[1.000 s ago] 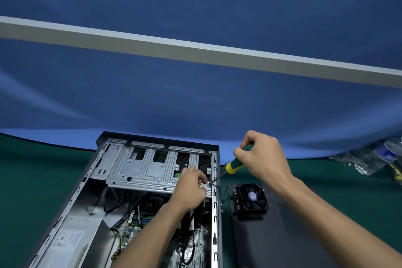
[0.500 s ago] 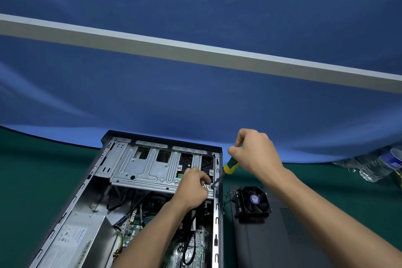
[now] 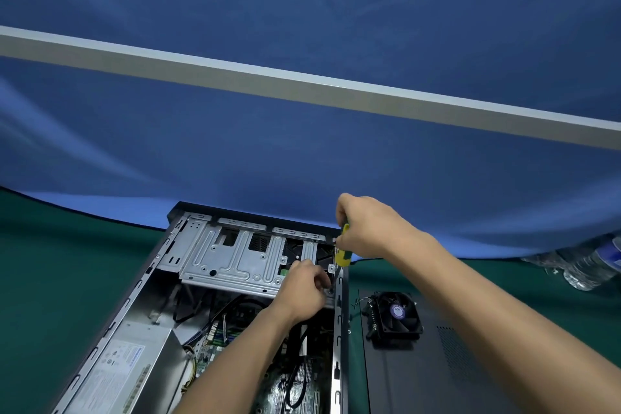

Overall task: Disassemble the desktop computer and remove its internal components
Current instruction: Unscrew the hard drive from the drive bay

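screwdriver (image 3: pixel 342 254) now stands upright, gripped by right hand (image 3: pixel 366 228); left hand (image 3: pixel 304 289) still pinches at bracket (image 3: pixel 235 259).

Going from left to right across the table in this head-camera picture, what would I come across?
Silver power supply box → metal drive bracket → left hand → yellow-and-green screwdriver → black cooling fan on the dark side panel → plastic water bottles.

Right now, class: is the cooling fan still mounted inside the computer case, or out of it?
Out. The cooling fan sits on the dark side panel, right of the open computer case.
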Demonstrator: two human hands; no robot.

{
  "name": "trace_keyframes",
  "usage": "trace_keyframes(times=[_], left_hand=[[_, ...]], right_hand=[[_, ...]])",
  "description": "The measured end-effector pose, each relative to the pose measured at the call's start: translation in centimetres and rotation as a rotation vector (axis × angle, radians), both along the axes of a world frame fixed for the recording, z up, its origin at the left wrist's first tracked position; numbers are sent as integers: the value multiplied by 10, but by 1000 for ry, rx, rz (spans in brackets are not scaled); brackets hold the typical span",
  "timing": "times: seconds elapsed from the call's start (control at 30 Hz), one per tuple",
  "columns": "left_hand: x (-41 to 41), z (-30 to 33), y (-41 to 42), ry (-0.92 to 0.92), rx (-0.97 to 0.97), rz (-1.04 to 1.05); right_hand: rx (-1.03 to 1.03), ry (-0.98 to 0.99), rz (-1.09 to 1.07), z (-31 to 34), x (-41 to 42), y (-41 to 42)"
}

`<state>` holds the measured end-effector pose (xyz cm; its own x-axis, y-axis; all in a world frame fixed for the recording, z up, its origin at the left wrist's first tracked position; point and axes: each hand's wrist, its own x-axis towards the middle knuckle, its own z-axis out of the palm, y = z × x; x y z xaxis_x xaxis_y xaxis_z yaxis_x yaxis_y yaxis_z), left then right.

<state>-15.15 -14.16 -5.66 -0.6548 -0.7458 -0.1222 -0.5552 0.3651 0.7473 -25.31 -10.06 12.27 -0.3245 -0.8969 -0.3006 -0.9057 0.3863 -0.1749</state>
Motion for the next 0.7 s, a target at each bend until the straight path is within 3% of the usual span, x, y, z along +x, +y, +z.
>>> trace_keyframes(times=[0.1,0.23,0.37,0.53,0.63,0.7], left_hand=[[-1,0,1,5,25,18],[0,-2,1,17,35,19],[-1,-3,2,18,35,27],[-1,-5,2,10,17,14],[-1,-5,2,12,16,21],[-1,-5,2,13,17,22]], right_hand=[[17,145,-140,0,-1,4],[35,-56,-84,4,-5,8],[51,26,-109,5,-2,15],[29,-123,-59,6,-2,13],[53,37,-89,3,1,14],[29,37,-124,1,-2,15]])
